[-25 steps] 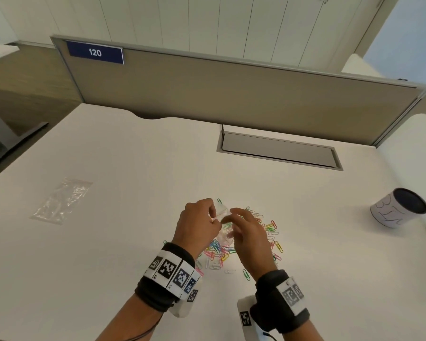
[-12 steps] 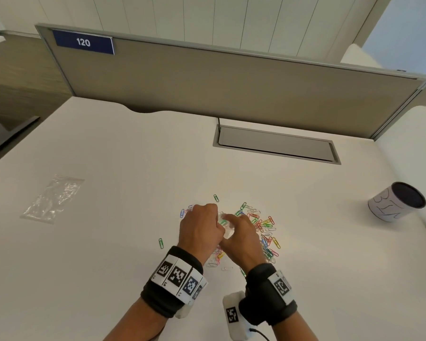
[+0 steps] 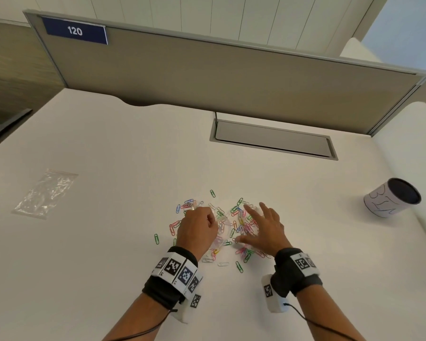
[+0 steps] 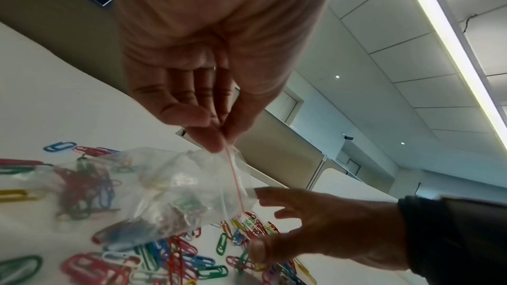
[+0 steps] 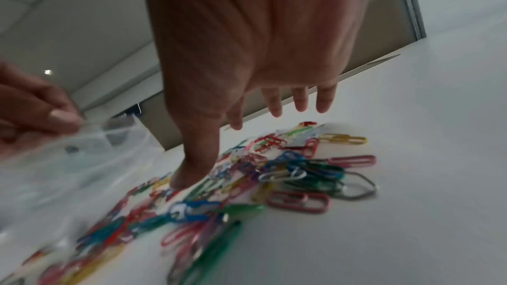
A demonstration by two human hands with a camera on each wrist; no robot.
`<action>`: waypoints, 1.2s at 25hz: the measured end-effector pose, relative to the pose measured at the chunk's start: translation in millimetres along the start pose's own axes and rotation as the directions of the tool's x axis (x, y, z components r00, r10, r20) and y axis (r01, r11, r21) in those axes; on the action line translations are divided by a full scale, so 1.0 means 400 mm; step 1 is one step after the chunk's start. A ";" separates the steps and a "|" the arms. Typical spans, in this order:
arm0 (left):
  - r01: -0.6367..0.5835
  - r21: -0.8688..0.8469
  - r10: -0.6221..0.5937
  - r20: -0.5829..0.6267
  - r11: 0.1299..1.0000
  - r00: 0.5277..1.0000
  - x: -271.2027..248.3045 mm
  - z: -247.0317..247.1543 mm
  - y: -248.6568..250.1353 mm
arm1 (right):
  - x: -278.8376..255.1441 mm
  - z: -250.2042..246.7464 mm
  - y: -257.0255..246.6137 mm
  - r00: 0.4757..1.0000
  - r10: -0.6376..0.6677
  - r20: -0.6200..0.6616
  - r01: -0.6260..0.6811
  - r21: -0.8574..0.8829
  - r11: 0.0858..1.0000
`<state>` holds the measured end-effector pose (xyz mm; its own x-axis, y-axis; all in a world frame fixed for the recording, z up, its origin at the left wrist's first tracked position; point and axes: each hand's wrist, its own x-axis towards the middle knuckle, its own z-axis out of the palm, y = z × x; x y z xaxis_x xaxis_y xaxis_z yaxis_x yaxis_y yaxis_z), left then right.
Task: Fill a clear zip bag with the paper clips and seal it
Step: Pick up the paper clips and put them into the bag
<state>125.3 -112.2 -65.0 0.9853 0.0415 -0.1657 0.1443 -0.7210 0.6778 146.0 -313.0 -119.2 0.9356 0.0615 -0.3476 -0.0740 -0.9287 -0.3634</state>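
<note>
Left grip [image 4: 216, 138] pinching the zip bag [image 4: 153, 190] by its mouth edge — bag partly filled, hanging to the desk [image 3: 108, 242]. Right grip [image 3: 261, 225] wide, fingers spread, hovering directly above the loose paper clips [image 5: 296, 172] — nearer of the two, bag mouth just to its left.

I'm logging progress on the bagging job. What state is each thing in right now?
Zip bag: mouth open, some clips inside, pinched at the rim by the left hand.
Right hand: fingers spread over the loose paper clips.
Spare bag: lying flat, untouched.
Cup: tilted, interior dark.
</note>
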 end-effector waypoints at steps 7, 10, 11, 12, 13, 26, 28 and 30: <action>-0.013 -0.055 0.013 0.004 0.998 1.000 0.018 0.018 -0.023 | 0.006 0.031 -0.002 0.989 -0.075 -0.126 0.087 0.086 0.992; -0.008 -0.068 0.009 0.022 0.998 1.000 0.020 0.020 -0.021 | 0.002 0.048 -0.012 0.980 -0.089 -0.178 0.098 0.041 0.994; -0.004 -0.070 0.006 0.032 0.998 0.999 0.021 0.019 -0.020 | -0.002 0.053 -0.018 0.977 -0.082 -0.198 0.087 0.013 0.996; -0.001 -0.075 0.004 0.042 0.997 0.999 0.021 0.019 -0.019 | -0.007 0.057 -0.024 0.975 -0.073 -0.212 0.069 -0.024 0.997; 0.002 -0.084 0.002 0.049 0.996 0.999 0.022 0.018 -0.018 | -0.010 0.063 -0.030 0.974 -0.068 -0.217 0.055 -0.068 0.996; 0.033 -0.214 -0.011 0.102 0.976 0.995 0.032 0.000 -0.030 | -0.094 -0.025 -0.071 0.907 0.313 -0.281 0.087 0.853 0.515; 0.022 -0.204 -0.002 0.101 0.979 0.995 0.032 -0.002 -0.029 | -0.113 -0.045 -0.114 0.934 0.256 -0.250 0.131 0.905 0.404; 0.018 -0.213 0.004 0.102 0.977 0.995 0.032 -0.004 -0.029 | -0.115 -0.045 -0.154 0.950 0.195 -0.243 0.117 0.858 0.501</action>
<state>136.2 -102.2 -73.7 0.9714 -0.0323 -0.2351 0.1780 -0.5561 0.8118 113.6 -265.2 -65.0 0.9586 -0.2114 -0.1906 -0.2234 -0.1441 -0.9640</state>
